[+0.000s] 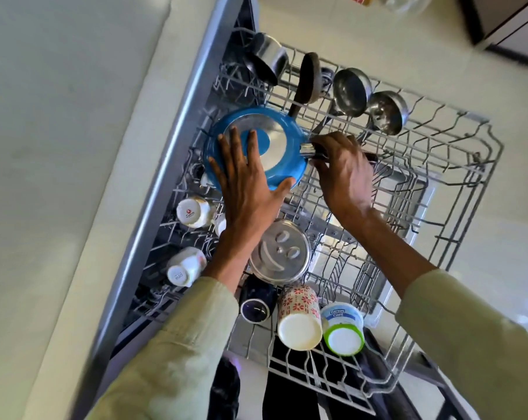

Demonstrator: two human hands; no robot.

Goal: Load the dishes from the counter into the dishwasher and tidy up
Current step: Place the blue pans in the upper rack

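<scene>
Looking down, I see the pulled-out dishwasher rack point(456, 189) holding steel pots, upturned cups and a tub labelled "Curd" point(343, 328). A blue frying pan point(282, 174) lies upside down at the rack's far left. My left hand point(247, 189) presses flat on its base, fingers spread; my right hand point(344, 171) grips its handle.

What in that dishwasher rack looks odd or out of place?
Mainly the curd tub: a throwaway plastic food container sits among the cups at the near edge of the rack. The blue pan lies bottom-up and is not settled; the left hand presses flat on it while the right hand grips its handle. Nothing looks spilled or broken.
</scene>
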